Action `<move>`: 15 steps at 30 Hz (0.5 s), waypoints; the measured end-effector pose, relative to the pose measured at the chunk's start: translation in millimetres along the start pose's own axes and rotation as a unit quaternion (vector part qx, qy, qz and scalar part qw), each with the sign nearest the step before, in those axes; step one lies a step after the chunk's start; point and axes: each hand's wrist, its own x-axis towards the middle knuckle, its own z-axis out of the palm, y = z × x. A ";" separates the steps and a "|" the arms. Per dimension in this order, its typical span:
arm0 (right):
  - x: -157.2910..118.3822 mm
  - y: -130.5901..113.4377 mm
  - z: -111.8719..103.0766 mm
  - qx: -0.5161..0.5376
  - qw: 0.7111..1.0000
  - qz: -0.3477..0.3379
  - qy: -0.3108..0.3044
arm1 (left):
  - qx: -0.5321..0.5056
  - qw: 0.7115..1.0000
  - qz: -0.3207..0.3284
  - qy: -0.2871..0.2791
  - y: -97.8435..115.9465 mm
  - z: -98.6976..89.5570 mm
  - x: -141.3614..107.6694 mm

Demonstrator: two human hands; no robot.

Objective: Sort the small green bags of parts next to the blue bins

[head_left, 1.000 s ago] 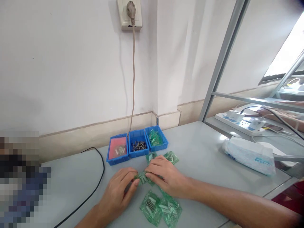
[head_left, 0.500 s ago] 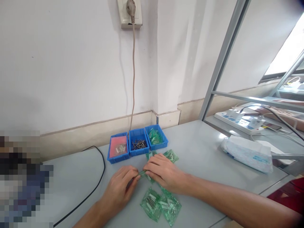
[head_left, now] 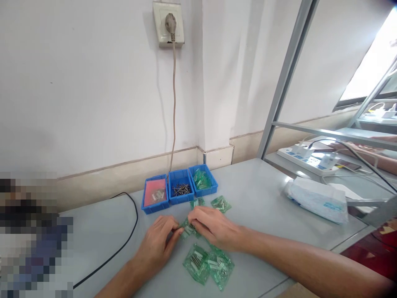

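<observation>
Between my hands is a small green plastic bag (head_left: 187,230) with pale pieces inside. My left hand (head_left: 159,240) pinches its left edge between thumb and fingers. My right hand (head_left: 215,225) grips the opposite edge, its fingertips partly hidden. Nearer to me lie a green bag with screws and pale plugs (head_left: 196,263) and another filled green bag (head_left: 220,267), overlapping slightly. Past my right hand rest two more green bags, one on the right (head_left: 221,203) and one on the left (head_left: 197,202).
Three blue bins stand by the wall: one with pink material and pale pieces (head_left: 155,193), one with screws (head_left: 181,189), one with green bags (head_left: 202,179). A black cable (head_left: 136,211) crosses the left side. A white tissue pack (head_left: 316,200) and power strip (head_left: 305,160) are at right.
The green bag between my hands has turned from nearly edge-on to flatter, showing more of its contents. Both hands keep their hold. The view has shifted slightly.
</observation>
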 end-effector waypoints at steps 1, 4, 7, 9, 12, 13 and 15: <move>0.4 0.6 0.3 -0.002 1.000 -0.020 0.002 | 0.002 1.000 -0.001 0.003 0.0 -0.5 -0.1; 2.2 0.8 1.7 -0.006 0.998 -0.058 0.027 | 0.010 1.000 -0.001 0.012 0.0 -1.8 0.5; 4.3 -1.8 2.1 0.007 0.997 -0.055 0.055 | 0.017 1.000 -0.013 0.017 -1.2 -1.9 1.0; 5.2 -3.5 1.9 0.015 0.996 -0.046 0.070 | 0.017 0.999 -0.024 0.022 -2.5 -1.5 0.8; 5.1 -4.1 2.0 0.029 0.995 -0.023 0.093 | 0.007 0.999 -0.042 0.026 -3.6 -1.3 1.0; 4.9 -3.8 2.3 0.037 0.994 -0.016 0.100 | 0.002 0.999 -0.046 0.026 -3.6 -1.4 1.4; 4.9 -2.9 2.7 0.054 0.992 -0.005 0.112 | -0.004 0.998 -0.054 0.025 -3.2 -1.8 2.5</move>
